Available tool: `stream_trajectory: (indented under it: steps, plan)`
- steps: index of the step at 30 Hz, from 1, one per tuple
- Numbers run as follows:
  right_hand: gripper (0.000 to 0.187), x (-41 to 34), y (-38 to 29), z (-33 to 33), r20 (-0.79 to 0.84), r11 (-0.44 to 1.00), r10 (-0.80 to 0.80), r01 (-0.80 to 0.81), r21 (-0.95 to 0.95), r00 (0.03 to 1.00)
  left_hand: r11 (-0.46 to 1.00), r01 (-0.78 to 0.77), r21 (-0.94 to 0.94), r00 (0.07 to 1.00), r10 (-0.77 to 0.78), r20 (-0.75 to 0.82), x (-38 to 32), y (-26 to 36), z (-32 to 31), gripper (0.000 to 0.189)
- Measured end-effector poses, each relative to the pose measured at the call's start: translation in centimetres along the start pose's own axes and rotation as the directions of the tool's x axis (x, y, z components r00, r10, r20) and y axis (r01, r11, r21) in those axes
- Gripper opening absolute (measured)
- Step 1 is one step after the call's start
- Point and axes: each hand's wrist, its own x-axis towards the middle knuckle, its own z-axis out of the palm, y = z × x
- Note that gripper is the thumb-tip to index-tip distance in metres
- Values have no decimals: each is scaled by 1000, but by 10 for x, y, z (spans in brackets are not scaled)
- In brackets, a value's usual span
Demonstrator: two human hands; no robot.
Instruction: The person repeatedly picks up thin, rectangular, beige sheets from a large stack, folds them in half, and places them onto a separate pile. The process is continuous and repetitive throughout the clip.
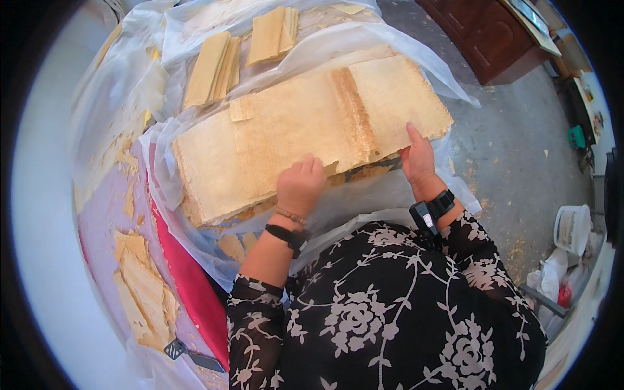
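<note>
Before me lies a long tan, rough-edged sheet [292,126], papery or skin-like, on top of similar layers. A browner strip [353,112] crosses it right of its middle, and a small patch [242,110] lies near its upper left. My left hand [302,183] rests with curled fingers at the near edge; whether it pinches the sheet is not clear. My right hand [418,156] grips the near edge further right, thumb on top and fingers underneath. Beyond the sheet lie two folded stacks of similar sheets [209,68] [273,34].
Translucent plastic sheeting [312,48] covers much of the work surface. Crumpled tan pieces [146,292] and a black-handled tool [200,358] lie at lower left. A dark red wooden cabinet [492,39] stands at upper right. A white bucket [571,229] and bags are on the right, with scraps on the floor.
</note>
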Motion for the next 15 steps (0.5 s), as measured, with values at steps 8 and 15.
stream_trajectory:
  steps: [8, 15]
  plan:
    - [47, -5, 9, 1, 13, 991, -19, 21, -133, 1000, 997, -49, -58, 998, 51, 27, 13, 11, -9, 20]
    - [50, -43, -14, 26, 210, 842, -236, 308, -443, 949, 933, 171, -316, 985, -160, 60, 20, -14, -15, 39]
